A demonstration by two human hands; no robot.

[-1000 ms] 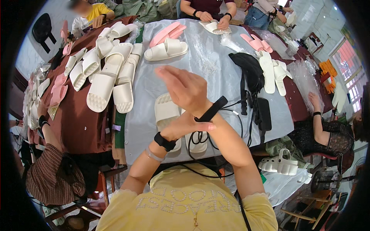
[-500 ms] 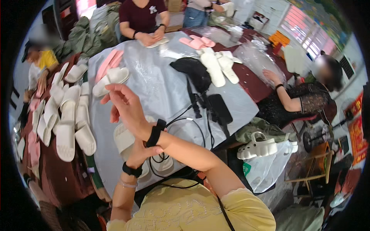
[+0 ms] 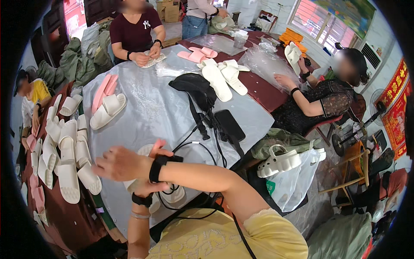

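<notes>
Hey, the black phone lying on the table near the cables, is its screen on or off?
Off, as far as the picture shows: the black phone lies flat on the grey table cover, its upper face uniformly dark, with no lit area.

- The table (image 3: 159, 112) fills the centre.
- A bag (image 3: 194, 86) lies on it at twelve o'clock.
- A phone (image 3: 230, 125) lies right of the bag's strap.
- Rows of slippers (image 3: 64, 159) lie at nine o'clock.
- Crossed hands hover at seven o'clock: right hand (image 3: 118, 163) over left hand (image 3: 148, 183).

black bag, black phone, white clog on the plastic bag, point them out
black bag (image 3: 195, 86), head view, top of its body
black phone (image 3: 230, 125), head view, middle of its face
white clog (image 3: 279, 160), head view, its upper
</notes>
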